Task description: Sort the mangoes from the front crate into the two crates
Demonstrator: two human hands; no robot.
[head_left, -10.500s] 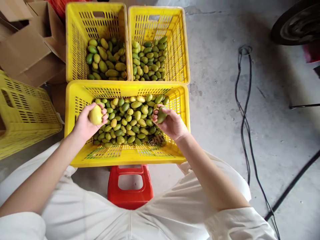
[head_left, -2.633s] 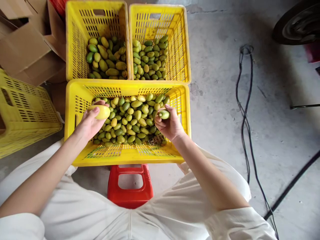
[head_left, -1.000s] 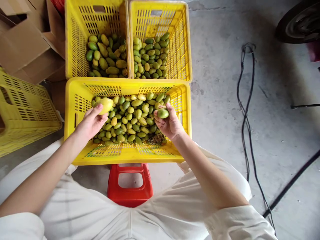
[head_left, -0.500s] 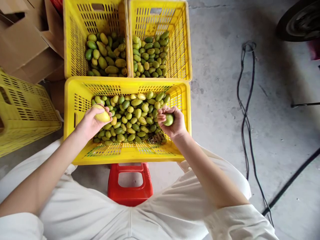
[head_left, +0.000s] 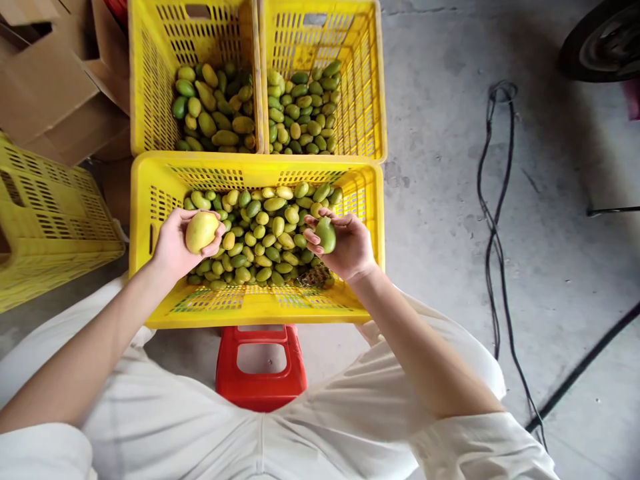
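Grey floor (head_left: 435, 200): black cable (head_left: 494, 231) lying looped, red stool (head_left: 260, 395) standing.

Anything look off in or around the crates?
Yes: a dark, rough clump near the right-hand near corner of the front crate, unlike the smooth fruit beside it. Can't tell what it is. The yellow fruit in the left hand and green fruit in the right hand show no obvious damage.

No text, label, brand, number or sign can be read anywhere in view.
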